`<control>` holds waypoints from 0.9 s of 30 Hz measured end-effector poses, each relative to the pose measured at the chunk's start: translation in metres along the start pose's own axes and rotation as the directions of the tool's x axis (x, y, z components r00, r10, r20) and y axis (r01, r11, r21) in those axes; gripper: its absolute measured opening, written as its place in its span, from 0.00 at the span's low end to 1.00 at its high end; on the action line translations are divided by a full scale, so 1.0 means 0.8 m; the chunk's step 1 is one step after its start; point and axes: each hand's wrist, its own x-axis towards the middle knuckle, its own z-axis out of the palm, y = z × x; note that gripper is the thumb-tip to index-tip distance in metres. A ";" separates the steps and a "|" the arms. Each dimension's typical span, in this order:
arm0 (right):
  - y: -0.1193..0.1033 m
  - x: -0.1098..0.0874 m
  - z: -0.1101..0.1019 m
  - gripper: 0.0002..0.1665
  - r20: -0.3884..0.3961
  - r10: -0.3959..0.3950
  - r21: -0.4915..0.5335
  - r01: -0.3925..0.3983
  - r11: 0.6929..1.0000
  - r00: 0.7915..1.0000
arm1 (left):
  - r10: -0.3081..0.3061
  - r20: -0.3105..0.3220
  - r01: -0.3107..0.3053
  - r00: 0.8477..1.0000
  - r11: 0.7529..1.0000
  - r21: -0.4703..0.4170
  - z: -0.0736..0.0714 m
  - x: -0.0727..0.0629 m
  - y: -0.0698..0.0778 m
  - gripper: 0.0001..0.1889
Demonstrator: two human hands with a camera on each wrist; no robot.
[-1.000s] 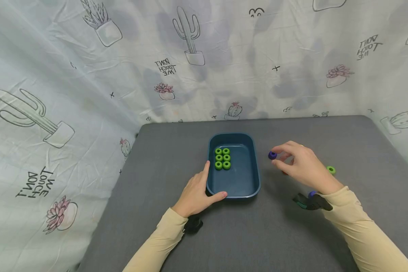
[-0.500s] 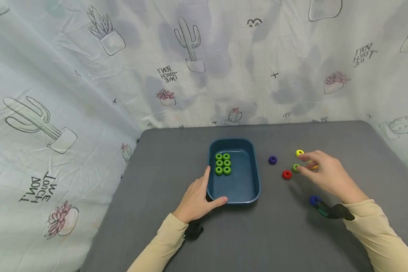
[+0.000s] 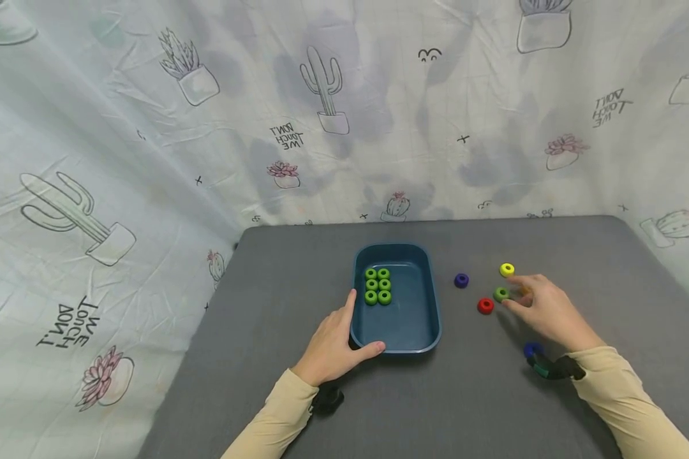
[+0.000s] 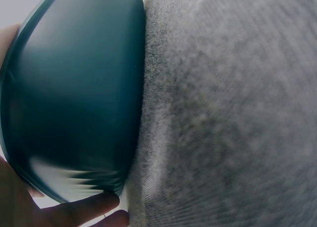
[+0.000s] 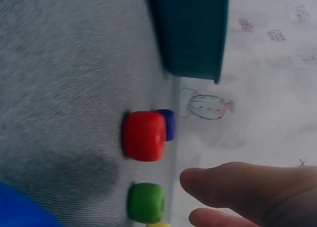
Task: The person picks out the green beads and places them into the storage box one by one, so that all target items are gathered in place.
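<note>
My left hand (image 3: 332, 341) rests against the near left corner of a dark blue tray (image 3: 410, 328), its fingers straight along the left side and the thumb over the near rim. Inside the tray several green rings (image 3: 371, 285) stand in two columns on the left. My right hand (image 3: 548, 311) is above the loose rings, thumb and forefinger apart, on either side of a green ring (image 5: 146, 203). In the right wrist view its fingers do not touch that ring. An orange ring (image 3: 525, 291) shows partly behind the fingers.
Right of the tray lie a dark purple ring (image 3: 462, 280), a red ring (image 3: 485, 306) and a yellow ring (image 3: 507, 269). A blue ring (image 3: 531, 349) sits by the right wrist strap, partly covered. A patterned curtain (image 3: 402, 146) hangs behind the grey table (image 3: 287, 268).
My right hand has moved right, away from the purple ring, which now lies on the table, to the green ring. The left hand has stayed at the tray. The head view has shifted slightly.
</note>
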 end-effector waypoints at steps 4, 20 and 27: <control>0.008 0.000 0.009 0.32 0.034 0.004 0.008 -0.004 1.000 0.999 | -0.003 0.008 0.003 1.000 1.000 -0.002 0.001 -0.001 0.000 0.60; 0.016 0.004 0.019 0.23 0.030 -0.024 -0.006 0.024 1.000 0.999 | -0.006 0.016 0.006 1.000 1.000 -0.004 0.001 0.000 -0.001 0.60; 0.016 0.007 0.018 0.17 0.019 -0.029 0.009 0.029 1.000 0.999 | -0.011 0.012 0.011 1.000 1.000 -0.002 -0.001 0.001 0.001 0.61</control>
